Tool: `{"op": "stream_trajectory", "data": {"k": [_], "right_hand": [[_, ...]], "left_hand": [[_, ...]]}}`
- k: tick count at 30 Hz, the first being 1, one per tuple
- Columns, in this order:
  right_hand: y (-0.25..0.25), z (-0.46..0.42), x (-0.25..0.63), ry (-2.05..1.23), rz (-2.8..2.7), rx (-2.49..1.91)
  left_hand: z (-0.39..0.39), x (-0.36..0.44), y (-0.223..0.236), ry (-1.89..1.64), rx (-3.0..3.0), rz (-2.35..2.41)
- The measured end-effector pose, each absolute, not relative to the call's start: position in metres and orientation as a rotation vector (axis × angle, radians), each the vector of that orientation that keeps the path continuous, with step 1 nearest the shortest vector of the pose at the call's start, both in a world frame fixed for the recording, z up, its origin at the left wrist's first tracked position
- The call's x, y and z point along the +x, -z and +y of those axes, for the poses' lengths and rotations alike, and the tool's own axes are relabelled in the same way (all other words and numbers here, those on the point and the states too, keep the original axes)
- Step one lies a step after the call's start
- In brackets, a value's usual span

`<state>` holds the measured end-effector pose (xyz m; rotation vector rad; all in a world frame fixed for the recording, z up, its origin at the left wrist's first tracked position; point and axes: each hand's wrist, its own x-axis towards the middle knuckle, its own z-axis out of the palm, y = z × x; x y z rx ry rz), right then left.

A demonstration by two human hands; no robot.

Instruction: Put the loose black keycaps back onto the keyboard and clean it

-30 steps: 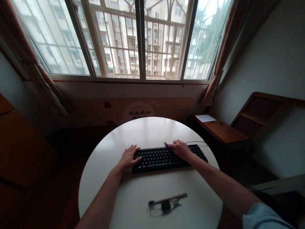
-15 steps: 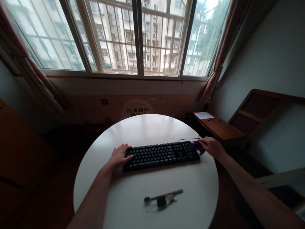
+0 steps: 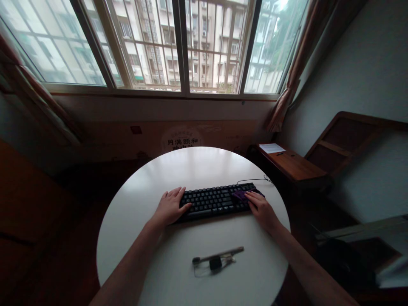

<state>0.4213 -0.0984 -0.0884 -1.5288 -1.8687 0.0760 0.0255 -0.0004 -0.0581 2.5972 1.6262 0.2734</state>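
Note:
A black keyboard point(image 3: 210, 201) lies across the white round table, its cable running off at the back right. My left hand point(image 3: 170, 207) steadies the keyboard's left end, fingers toward the back edge and thumb over the front keys. Under the fingers of my right hand point(image 3: 262, 208) is a bunched purple cloth point(image 3: 241, 195), pressed onto the keys at the right end and partly covered by the hand. Nearer to me lies a thin rod-like tool point(image 3: 219, 254) with a dark head, beside a small black square object point(image 3: 215, 263) with thin wires or cord.
The round white table point(image 3: 197, 163) has its edge close around both forearms. To the right stands a wooden bench point(image 3: 296, 166) with a white paper point(image 3: 272, 148) on it. A barred window point(image 3: 188, 51) and a printed carton panel point(image 3: 127, 138) are behind the table.
My right hand has moved left with the purple cloth, from beyond the keyboard's right end onto its right-hand keys. My left hand and the keyboard's left end have shifted slightly right.

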Motion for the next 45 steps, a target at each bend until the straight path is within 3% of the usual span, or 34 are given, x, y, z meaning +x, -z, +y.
{"op": "stream_trajectory", "data": {"k": [12, 19, 25, 30, 34, 39, 45], "right_hand": [[0.065, -0.134, 0.405, -0.370, -1.662, -1.435], [0.024, -0.099, 0.394, -0.404, -1.357, -1.344], [-0.004, -0.016, 0.287, -0.398, -2.021, -0.982], [0.008, 0.038, 0.172, -0.481, -2.451, -0.949], [0.011, 0.051, 0.131, -0.502, -2.676, -0.995], [0.002, 0.050, 0.152, -0.468, -2.861, -1.038], [-0.003, 0.039, 0.239, -0.355, -2.892, -1.190]], "left_hand": [[-0.006, 0.026, 0.052, -0.301, 2.579, 1.633], [-0.013, -0.002, 0.026, -0.384, 2.544, 1.774], [-0.055, 0.010, 0.057, -0.374, 2.726, 1.499], [-0.060, 0.013, 0.093, -0.506, 2.822, 1.496], [-0.058, 0.008, 0.098, -0.526, 2.886, 1.479], [-0.058, 0.009, 0.098, -0.532, 2.889, 1.529], [-0.059, 0.012, 0.092, -0.452, 2.821, 1.582]]}}
